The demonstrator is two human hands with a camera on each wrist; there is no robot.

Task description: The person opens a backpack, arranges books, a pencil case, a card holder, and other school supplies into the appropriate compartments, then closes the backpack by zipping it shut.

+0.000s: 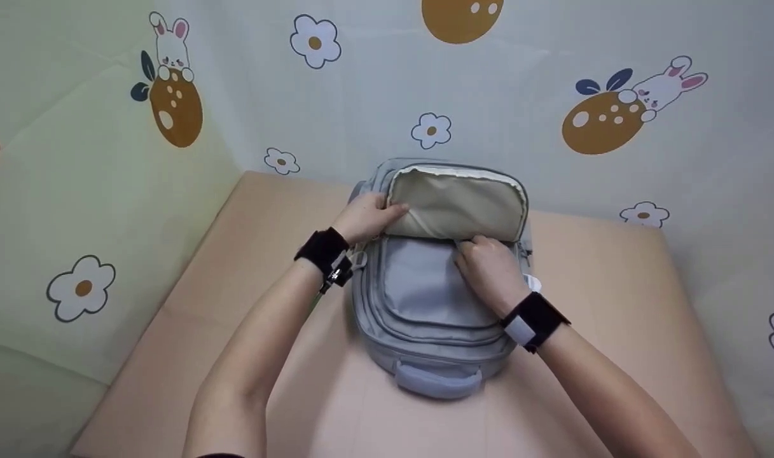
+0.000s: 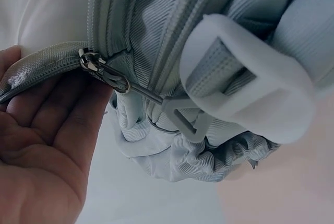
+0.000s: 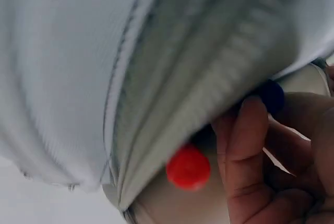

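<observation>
A grey backpack [image 1: 418, 286] lies with its carry handle towards me, its front pocket unzipped and the flap [image 1: 463, 203] folded back to show a pale lining. My left hand [image 1: 364, 216] grips the left edge of this flap, fingers behind it and thumb on the lining; beside them hangs a zipper pull [image 2: 185, 119]. At the pocket mouth, my right hand [image 1: 488, 267] pinches a small dark blue round thing [image 3: 272, 96] between thumb and fingers. Near those fingertips a small red round thing [image 3: 188, 166] shows under the pocket's edge. The pocket's depth is hidden.
The backpack rests on a pinkish-beige tabletop [image 1: 615, 305]. Behind and at both sides hangs a pale cloth [image 1: 374, 95] printed with rabbits and flowers. A white plastic buckle [image 2: 250, 78] sits at the bag's left side, and the carry handle [image 1: 439, 380] sticks out towards me.
</observation>
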